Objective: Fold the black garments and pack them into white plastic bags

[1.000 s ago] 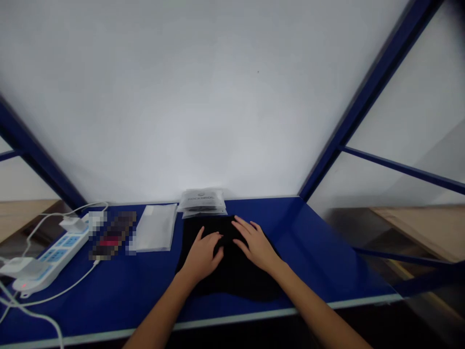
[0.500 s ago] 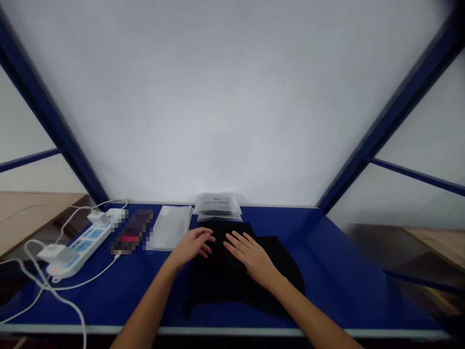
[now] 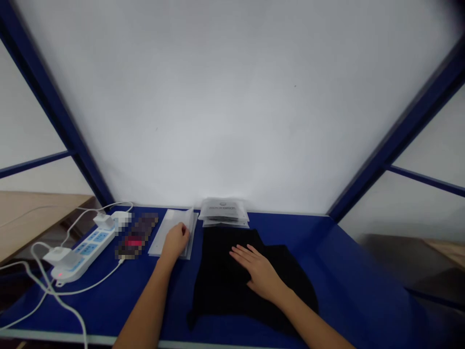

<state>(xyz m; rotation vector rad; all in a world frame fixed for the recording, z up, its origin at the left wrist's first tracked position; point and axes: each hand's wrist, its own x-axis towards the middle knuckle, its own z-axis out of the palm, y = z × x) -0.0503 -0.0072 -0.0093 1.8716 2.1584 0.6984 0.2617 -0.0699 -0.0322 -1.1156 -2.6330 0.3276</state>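
Note:
A black cloth garment [image 3: 221,276] lies on the blue table, its dark folds hard to make out. Flat on top of it rests my right hand [image 3: 259,272], fingers stretched out. My left hand [image 3: 177,240] is over the stack of frosted plastic bags [image 3: 163,237] to the left of the garment. Its fingers are curled at the right side of the top bag, whose edge stands slightly raised; the fingertips are partly hidden. Behind the garment sits a pile of filled frosted bags [image 3: 223,212] with dark printed lettering.
On the left lie a white power strip [image 3: 85,252] with plugged-in chargers, loose white cables [image 3: 69,305] and a blurred-out phone [image 3: 138,237]. The blue table [image 3: 348,276] ends at a white wall [image 3: 232,121] with blue frame bars [image 3: 410,131] at both sides.
My left hand has moved left from the garment onto the plastic bags, and its fingers have curled. The top bag's edge has lifted. My right hand stays on the garment. The view has shifted slightly.

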